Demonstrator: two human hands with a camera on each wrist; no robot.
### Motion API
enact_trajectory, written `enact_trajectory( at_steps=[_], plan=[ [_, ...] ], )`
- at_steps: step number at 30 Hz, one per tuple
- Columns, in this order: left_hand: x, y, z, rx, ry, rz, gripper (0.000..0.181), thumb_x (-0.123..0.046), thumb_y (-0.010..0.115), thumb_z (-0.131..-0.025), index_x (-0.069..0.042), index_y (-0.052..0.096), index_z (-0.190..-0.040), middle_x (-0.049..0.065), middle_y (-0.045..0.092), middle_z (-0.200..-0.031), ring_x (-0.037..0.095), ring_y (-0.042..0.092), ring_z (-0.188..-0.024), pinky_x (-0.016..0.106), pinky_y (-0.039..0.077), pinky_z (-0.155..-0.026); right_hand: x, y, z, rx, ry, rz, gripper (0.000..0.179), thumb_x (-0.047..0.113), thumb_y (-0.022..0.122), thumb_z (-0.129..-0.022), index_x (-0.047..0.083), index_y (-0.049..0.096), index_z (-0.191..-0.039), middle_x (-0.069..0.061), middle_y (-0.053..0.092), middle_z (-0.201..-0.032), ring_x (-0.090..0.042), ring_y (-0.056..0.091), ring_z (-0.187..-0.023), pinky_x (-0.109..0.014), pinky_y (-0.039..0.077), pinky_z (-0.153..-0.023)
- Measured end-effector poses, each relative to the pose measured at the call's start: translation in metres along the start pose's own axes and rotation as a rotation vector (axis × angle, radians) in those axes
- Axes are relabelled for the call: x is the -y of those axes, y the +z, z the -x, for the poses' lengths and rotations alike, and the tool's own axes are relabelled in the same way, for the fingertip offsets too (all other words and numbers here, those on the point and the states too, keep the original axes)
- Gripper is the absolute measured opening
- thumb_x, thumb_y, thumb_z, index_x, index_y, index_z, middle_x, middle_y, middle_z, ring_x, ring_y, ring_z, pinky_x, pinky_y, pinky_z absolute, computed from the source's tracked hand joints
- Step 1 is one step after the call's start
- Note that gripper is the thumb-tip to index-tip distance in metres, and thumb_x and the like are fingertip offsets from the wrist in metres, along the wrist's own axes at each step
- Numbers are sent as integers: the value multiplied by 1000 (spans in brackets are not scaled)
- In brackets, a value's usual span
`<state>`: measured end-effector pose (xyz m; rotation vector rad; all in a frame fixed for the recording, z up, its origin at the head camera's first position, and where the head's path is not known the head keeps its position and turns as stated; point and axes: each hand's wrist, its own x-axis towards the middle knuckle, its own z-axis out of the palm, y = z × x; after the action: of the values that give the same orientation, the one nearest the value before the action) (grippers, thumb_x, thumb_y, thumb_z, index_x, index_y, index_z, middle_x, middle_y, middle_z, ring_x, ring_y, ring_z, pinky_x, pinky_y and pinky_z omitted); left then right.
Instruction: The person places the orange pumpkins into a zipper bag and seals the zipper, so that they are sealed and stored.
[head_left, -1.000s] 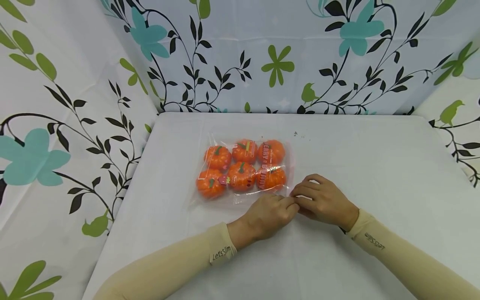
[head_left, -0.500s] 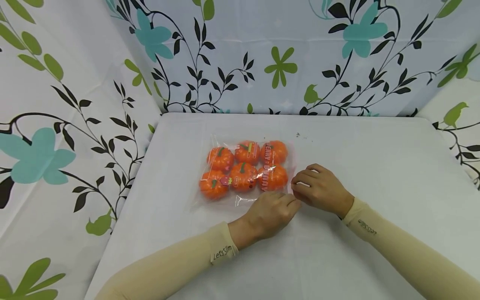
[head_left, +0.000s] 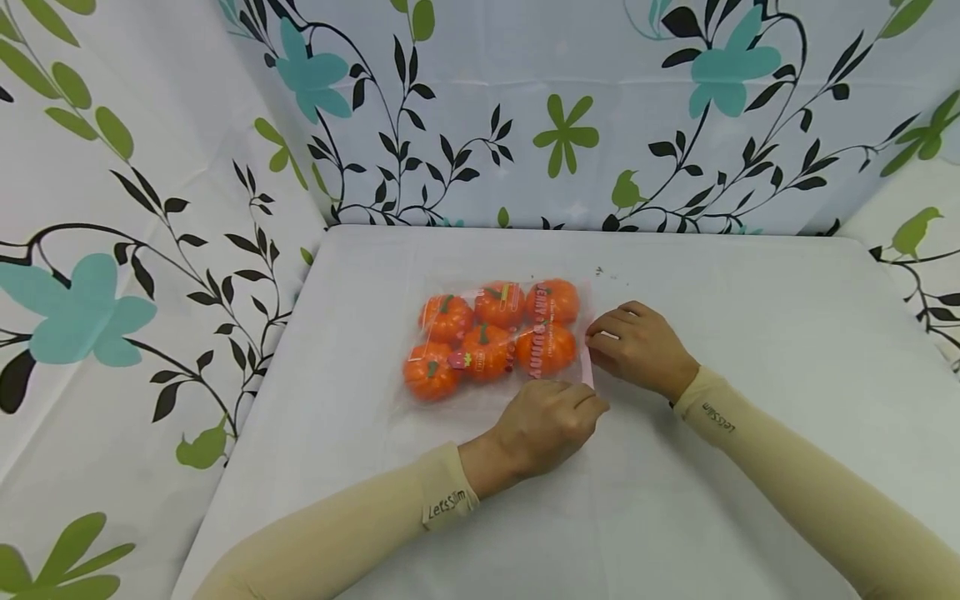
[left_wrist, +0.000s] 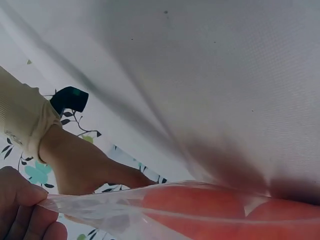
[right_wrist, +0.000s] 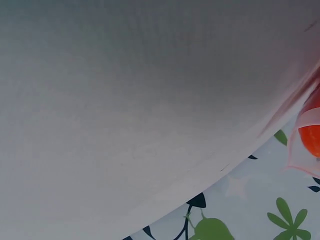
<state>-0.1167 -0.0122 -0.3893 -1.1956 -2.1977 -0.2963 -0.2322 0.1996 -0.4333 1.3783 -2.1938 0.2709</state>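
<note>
A clear plastic zip bag (head_left: pixel 587 368) with a pink right edge lies on the white table, holding several small orange pumpkins (head_left: pixel 488 352) in two rows. My left hand (head_left: pixel 543 425) pinches the near right corner of the bag; the left wrist view shows the plastic (left_wrist: pixel 100 204) drawn taut from its thumb and fingers (left_wrist: pixel 30 197). Further up that pink edge, my right hand (head_left: pixel 641 350) grips the bag with thumb and curled fingers. The right wrist view catches only the pink bag edge (right_wrist: pixel 309 118) and one pumpkin (right_wrist: pixel 311 139); the hand itself is out of that view.
The white cloth-covered table (head_left: pixel 750 333) reaches back to a curtain (head_left: pixel 465 100) printed with leaves and flowers. Another patterned curtain (head_left: pixel 187 167) hangs along the left side. Small dark marks (head_left: pixel 606 272) show on the cloth behind the bag.
My right hand has moved away from the left hand, up along the bag's right edge. My left hand keeps its pinch on the near corner. The head view has shifted slightly.
</note>
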Motion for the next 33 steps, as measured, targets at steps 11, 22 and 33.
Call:
enact_trajectory(
  at_steps=[11,22,33],
  plan=[
    [3,-1,0,-47,-17,37,10,-10,72,-84,-13,77,-91,-4,71,-83,7,68,-72,19,55,-64,-35,13,-3,51,91,30,16,8,85,-74,4,74,-85,-11,73,-91,-29,70,-83,-46,56,-79],
    [5,3,0,-85,-28,43,9,-11,73,-82,-14,77,-89,-6,72,-82,4,68,-70,15,53,-62,-64,17,-17,80,103,71,12,6,81,-78,3,73,-86,-11,73,-91,-29,70,-84,-45,55,-77],
    [8,15,-4,-33,-156,209,11,-5,76,-78,-11,78,-87,-5,73,-80,5,67,-69,17,53,-61,-83,25,-23,145,194,97,8,9,77,-82,3,72,-85,-13,72,-91,-31,70,-86,-48,54,-79]
  ],
)
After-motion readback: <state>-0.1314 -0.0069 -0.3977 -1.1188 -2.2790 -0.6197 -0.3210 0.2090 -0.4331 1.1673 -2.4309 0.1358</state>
